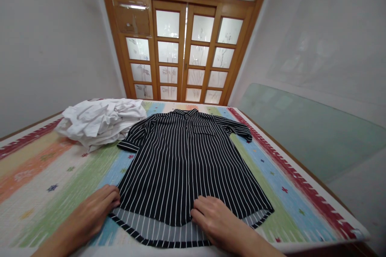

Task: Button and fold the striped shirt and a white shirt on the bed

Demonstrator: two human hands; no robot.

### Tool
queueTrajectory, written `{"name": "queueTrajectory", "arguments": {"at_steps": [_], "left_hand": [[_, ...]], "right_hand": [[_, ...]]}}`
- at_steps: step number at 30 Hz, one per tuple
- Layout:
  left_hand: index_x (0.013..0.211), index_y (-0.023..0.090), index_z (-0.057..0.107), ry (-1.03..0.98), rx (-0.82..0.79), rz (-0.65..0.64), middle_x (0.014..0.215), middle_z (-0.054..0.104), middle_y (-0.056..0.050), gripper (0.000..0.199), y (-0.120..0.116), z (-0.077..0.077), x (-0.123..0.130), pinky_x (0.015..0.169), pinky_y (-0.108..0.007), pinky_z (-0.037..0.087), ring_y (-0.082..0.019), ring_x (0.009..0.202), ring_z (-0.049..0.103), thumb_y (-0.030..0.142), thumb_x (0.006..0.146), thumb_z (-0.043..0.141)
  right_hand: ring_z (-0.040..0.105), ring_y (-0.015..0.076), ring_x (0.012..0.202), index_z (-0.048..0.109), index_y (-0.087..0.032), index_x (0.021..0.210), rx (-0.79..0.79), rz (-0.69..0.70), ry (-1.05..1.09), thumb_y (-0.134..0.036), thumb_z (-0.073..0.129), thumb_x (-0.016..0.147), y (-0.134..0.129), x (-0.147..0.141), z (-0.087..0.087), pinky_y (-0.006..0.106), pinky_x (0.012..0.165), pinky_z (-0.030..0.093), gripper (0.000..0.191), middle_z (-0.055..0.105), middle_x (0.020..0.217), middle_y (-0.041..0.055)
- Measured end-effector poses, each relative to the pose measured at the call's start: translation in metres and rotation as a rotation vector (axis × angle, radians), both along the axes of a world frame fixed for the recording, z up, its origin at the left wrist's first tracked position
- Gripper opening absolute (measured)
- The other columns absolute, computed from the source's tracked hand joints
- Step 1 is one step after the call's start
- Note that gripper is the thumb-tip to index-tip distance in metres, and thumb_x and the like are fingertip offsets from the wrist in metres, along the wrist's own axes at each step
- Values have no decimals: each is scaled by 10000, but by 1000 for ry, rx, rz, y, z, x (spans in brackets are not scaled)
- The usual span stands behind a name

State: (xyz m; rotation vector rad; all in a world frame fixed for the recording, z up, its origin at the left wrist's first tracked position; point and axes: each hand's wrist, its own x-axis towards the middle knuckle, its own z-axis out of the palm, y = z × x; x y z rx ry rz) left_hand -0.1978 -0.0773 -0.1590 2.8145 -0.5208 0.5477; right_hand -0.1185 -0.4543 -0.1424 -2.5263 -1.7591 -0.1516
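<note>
A black shirt with white stripes point(187, 160) lies face up and spread out, its collar at the far end and its short sleeves out to the sides. The curved hem is nearest, where the lighter inside of the back panel shows. My left hand point(102, 204) pinches the shirt's left side edge just above the hem. With curled fingers, my right hand point(211, 217) grips the front hem a little right of the middle.
The shirt rests on a table with a colourful striped cloth point(60, 180). A heap of white clothes point(102, 122) sits at the back left. Beyond the table are wooden doors with glass panes point(183, 56), and a greenish glass panel point(307, 128) stands along the right wall.
</note>
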Motion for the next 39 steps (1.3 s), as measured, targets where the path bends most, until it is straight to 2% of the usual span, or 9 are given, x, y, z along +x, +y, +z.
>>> {"name": "queueTrajectory", "arguments": {"at_steps": [5,8,12,15,20,25,31,34,39], "left_hand": [[1054,248,653,15,24,-81,967,684,-32,212,3,7,-1,776,-218,525,-167,860,656,336,904,531],[1053,254,660,-1,7,-112,943,682,-23,210,4,4,1,754,-193,520,-148,825,656,293,913,508],[936,238,664,-56,-16,-115,867,665,-22,210,8,-9,6,706,-185,501,-130,755,636,259,938,455],[899,230,651,-77,-21,-92,846,659,-22,221,10,-13,8,692,-193,493,-130,738,625,257,947,438],[863,228,624,-100,-63,-89,804,659,-7,216,4,3,2,669,-191,494,-128,703,625,275,951,432],[874,245,612,-7,-69,-82,817,661,-2,205,-1,14,-2,685,-195,498,-138,719,629,279,947,423],[838,243,638,71,-39,-78,867,676,-12,201,4,6,2,717,-204,506,-146,770,645,323,931,479],[964,254,679,38,8,-49,981,700,-31,219,0,4,1,800,-250,522,-184,888,658,420,887,559],[1280,279,591,-16,89,-63,1208,666,-70,558,-12,9,-1,872,-329,528,-249,1050,633,535,789,654]], "right_hand": [[523,166,795,530,-179,889,6,8,23,-196,541,918,0,-1,8,275,635,366,35,590,875,27],[531,170,816,538,-195,959,26,9,18,-345,572,925,3,-2,9,272,633,377,157,591,910,24],[514,156,756,527,-186,864,7,52,-82,-219,552,935,10,-2,4,279,580,346,82,576,850,10],[498,153,717,520,-173,819,15,89,-150,-140,518,932,13,0,4,296,553,323,118,561,794,10],[503,144,711,509,-177,782,51,87,-108,-200,507,946,11,0,13,292,555,334,165,557,771,10],[546,165,824,544,-183,912,1,89,-32,-379,558,939,11,-4,13,283,590,385,199,597,882,18],[515,161,749,532,-166,852,-10,115,-121,-196,526,953,19,-6,4,307,536,337,106,568,830,15],[493,159,722,525,-158,831,4,139,-147,-154,490,959,21,-6,0,317,516,298,132,552,812,20],[459,150,688,515,-165,807,87,153,-127,-140,442,968,17,-4,-4,314,523,258,179,530,761,17]]}}
